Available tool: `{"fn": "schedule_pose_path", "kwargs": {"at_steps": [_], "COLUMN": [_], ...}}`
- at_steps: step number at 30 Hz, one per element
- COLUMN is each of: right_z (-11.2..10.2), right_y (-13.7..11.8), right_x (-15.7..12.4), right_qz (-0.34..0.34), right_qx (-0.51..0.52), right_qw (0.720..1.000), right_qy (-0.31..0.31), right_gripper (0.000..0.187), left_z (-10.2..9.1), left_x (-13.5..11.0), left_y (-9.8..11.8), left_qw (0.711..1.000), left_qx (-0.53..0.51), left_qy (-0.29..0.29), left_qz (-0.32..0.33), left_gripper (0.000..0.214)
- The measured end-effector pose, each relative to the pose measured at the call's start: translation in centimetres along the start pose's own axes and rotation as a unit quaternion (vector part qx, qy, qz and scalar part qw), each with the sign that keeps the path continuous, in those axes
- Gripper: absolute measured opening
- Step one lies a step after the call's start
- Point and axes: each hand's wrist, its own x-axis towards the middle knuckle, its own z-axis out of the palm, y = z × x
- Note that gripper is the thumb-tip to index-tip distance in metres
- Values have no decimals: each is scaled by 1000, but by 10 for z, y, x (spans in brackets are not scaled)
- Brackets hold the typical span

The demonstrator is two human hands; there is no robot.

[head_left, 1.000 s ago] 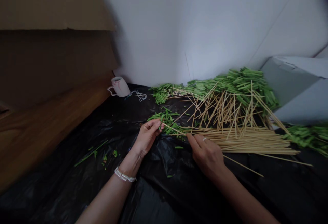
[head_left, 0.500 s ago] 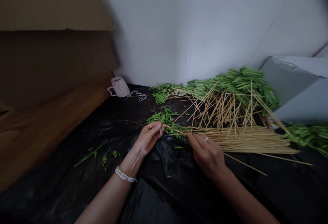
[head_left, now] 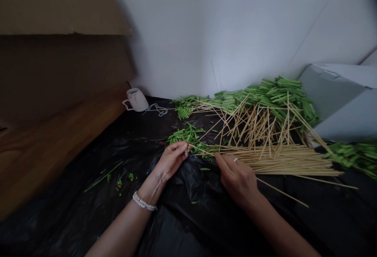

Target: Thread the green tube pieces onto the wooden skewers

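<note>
My right hand, a ring on one finger, is closed around a thin wooden skewer. The skewer's rear end sticks out below the hand toward the lower right. At its far tip my left hand is pinched, with a bit of green stem showing between thumb and fingers. A small heap of short cut green stems lies just behind the left hand. Beside and behind my right hand is a flat bundle of loose bare skewers. The fingers partly hide where stem and skewer meet.
Skewers threaded with green stems are piled along the white wall. More green stems lie at right, near a white box. A mug and string stand back left by a cardboard box. Black plastic sheeting covers the surface.
The skewer's rear end has shifted slightly down and to the right. Both hands stay almost where they were, the left still pinched at the tip.
</note>
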Motion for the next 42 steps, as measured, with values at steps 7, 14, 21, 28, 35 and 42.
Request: {"fn": "schedule_pose_path", "kwargs": {"at_steps": [7,14,21,28,35,42], "right_z": [2,3,2,4,1,2], "right_y": [-2,-1,-3,-3,4,5], "right_x": [1,1,1,0,0,0], "right_qz": [17,9,27,-2,17,12], "right_qx": [14,-2,19,9,-36,-56], "right_qw": [1000,1000,999,1000,999,998], "right_qy": [-12,-4,-28,-20,3,7], "right_gripper": [35,34,34,35,34,31], "left_z": [2,4,4,14,0,-18], "left_x": [-3,-4,-4,-9,-2,6], "left_y": [2,2,1,-7,12,19], "left_qw": [1000,999,999,997,968,883], "left_qx": [12,28,48,78,192,366], "left_qy": [-4,-17,-11,-15,78,98], "left_qz": [1,3,-1,-10,138,276], "left_gripper": [23,18,20,21,26,15]}}
